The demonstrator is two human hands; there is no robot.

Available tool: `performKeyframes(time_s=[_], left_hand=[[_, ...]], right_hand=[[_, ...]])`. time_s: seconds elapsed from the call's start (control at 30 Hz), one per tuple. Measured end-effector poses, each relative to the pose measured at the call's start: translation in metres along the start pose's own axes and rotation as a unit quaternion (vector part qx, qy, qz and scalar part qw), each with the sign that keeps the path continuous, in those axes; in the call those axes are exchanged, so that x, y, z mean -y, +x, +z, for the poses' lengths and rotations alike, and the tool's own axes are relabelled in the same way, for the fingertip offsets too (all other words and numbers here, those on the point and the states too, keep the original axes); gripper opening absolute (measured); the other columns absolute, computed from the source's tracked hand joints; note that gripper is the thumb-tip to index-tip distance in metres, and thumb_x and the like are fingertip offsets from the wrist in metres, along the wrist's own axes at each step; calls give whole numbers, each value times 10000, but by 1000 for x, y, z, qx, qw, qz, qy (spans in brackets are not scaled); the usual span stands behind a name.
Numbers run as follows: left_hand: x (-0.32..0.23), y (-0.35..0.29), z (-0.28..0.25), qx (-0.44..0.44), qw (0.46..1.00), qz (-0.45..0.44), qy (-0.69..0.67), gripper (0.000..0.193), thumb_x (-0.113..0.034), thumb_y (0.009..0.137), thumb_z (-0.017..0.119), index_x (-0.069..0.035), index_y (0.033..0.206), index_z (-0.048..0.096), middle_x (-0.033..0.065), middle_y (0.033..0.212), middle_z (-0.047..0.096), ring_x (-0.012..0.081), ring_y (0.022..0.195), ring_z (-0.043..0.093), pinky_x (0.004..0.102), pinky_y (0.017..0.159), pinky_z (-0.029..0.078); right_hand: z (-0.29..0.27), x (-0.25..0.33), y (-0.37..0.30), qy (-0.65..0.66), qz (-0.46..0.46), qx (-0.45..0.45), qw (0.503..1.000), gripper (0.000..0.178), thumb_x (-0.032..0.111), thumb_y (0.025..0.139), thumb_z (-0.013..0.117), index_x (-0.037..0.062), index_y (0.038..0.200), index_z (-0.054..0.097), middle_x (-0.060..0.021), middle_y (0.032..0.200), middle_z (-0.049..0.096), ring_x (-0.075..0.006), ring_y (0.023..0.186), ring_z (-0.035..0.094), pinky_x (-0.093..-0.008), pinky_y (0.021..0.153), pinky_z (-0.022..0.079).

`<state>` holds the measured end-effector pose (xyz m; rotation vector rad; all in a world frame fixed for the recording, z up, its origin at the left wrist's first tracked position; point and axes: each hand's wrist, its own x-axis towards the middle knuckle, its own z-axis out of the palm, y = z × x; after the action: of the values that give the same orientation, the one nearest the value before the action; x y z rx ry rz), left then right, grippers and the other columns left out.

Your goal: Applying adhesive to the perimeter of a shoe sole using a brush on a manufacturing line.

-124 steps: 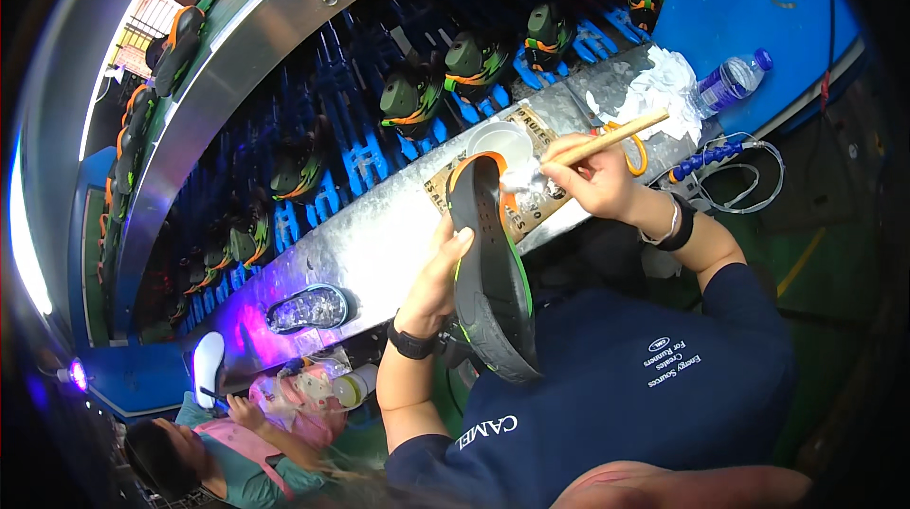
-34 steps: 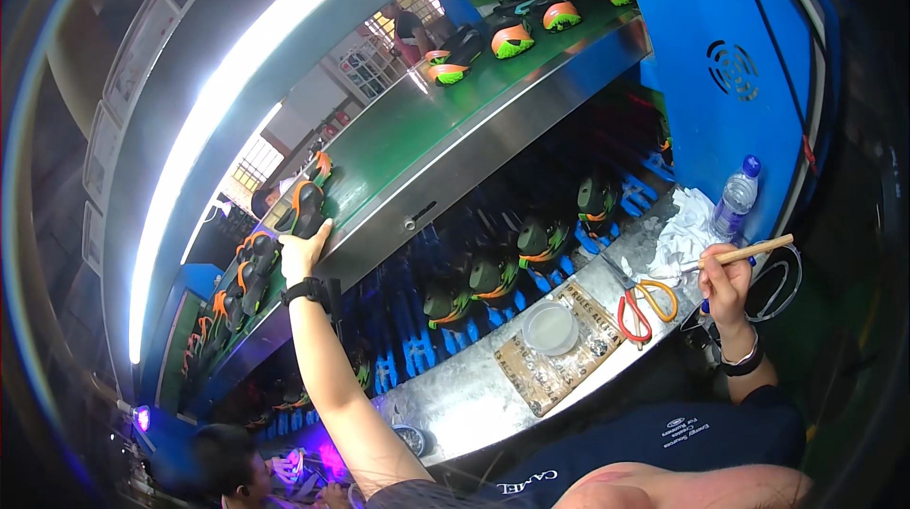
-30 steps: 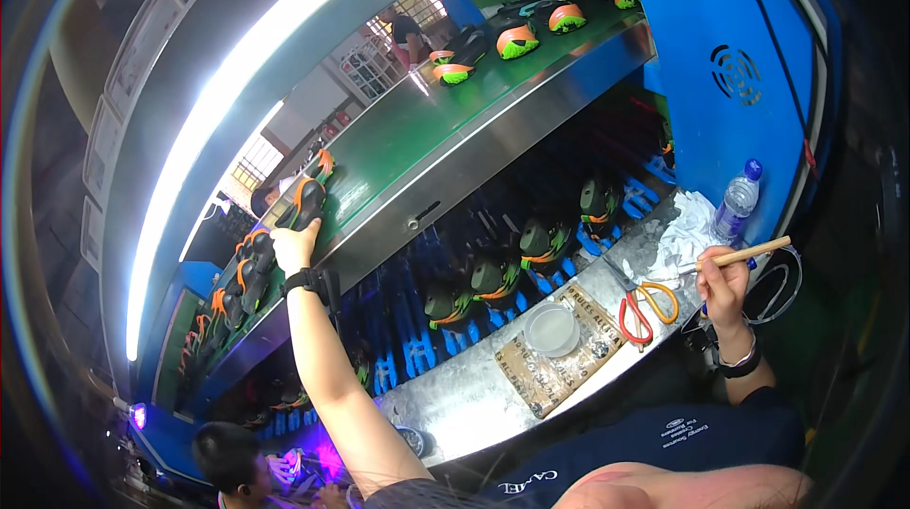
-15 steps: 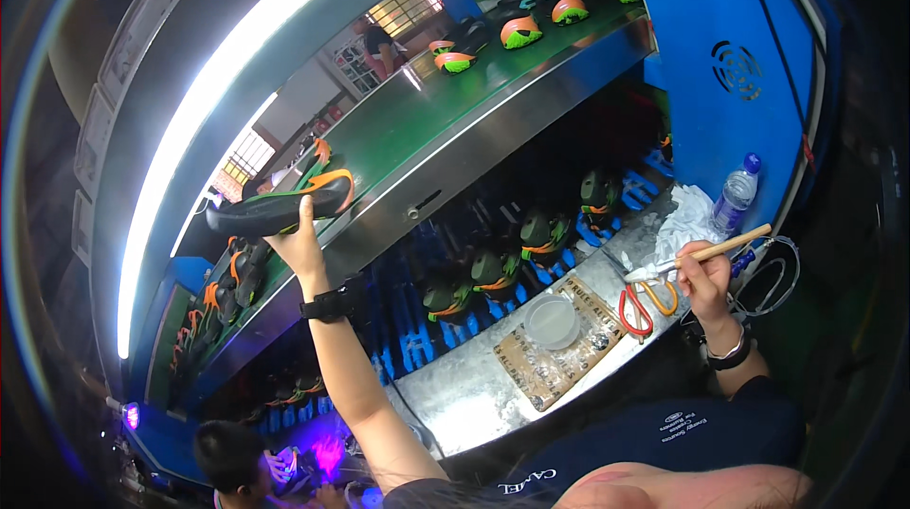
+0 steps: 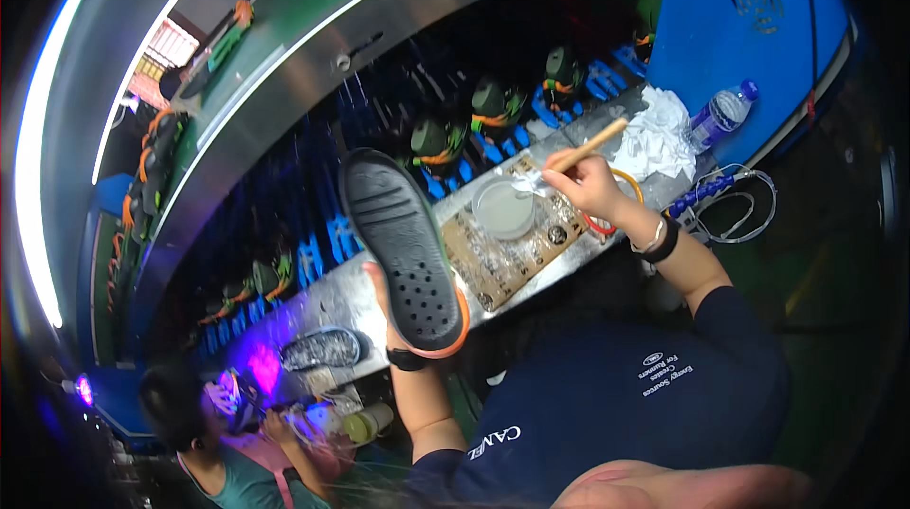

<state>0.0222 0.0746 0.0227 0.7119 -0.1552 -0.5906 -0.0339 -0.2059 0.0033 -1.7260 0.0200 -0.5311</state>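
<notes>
My left hand (image 5: 376,289) grips a shoe sole (image 5: 398,225) by its side, wrapped round its edge. The sole stands nearly upright with its black face toward me, grooved at the top and dotted with small holes lower down; an orange rim shows at the lower end. In my right hand (image 5: 590,189) is a wooden-handled brush (image 5: 599,145), pinched between the fingers. Its pale bristles are at the right edge of a round, clear bowl (image 5: 478,221) of cloudy liquid. The bowl sits on a piece of printed cardboard (image 5: 512,277).
Scissors (image 5: 629,185) lie partly hidden behind my right hand. Crumpled white cloth or paper (image 5: 654,135) and a bottle (image 5: 725,113) are farther right. Shoe uppers (image 5: 438,139) stand on blue holders behind the bench. Another person (image 5: 180,414) works at lower left beside a purple light.
My left hand has brought the sole down from above the green conveyor toward me, turning its black face into view. My right hand has moved left, taking the brush to the bowl.
</notes>
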Motion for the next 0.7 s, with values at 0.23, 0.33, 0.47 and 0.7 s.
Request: performKeyframes(time_s=[0.23,0.33,0.47,0.7], left_hand=[[34,-42,-46,-5,997,-64,-46,696,-603,762,372,-44,1176,401,144,962,555,246,723,586,344,568,514],[27,-51,-51,-12,996,-70,-50,700,-599,765,373,-32,1174,397,148,968,552,256,742,583,352,596,509],[22,-48,-59,-143,984,-102,-37,738,-636,765,311,-10,1138,430,193,929,560,238,697,590,342,586,507],[10,-7,-33,-25,961,138,240,636,-409,732,613,8,1158,390,81,1069,499,163,971,481,293,848,369]], right_hand=[[29,-31,11,-154,-47,43,986,140,128,732,589,-9,755,567,-57,553,512,-102,477,471,-236,455,362],[31,-32,6,-154,-38,40,987,139,127,732,585,-9,751,567,-58,552,510,-102,467,466,-236,447,359],[31,-9,0,-117,-25,23,993,132,107,736,593,-13,781,561,-37,579,513,-74,479,451,-213,447,355],[23,16,-1,-177,-51,93,978,112,87,749,575,-6,806,550,-41,592,515,-76,517,472,-207,474,372]])
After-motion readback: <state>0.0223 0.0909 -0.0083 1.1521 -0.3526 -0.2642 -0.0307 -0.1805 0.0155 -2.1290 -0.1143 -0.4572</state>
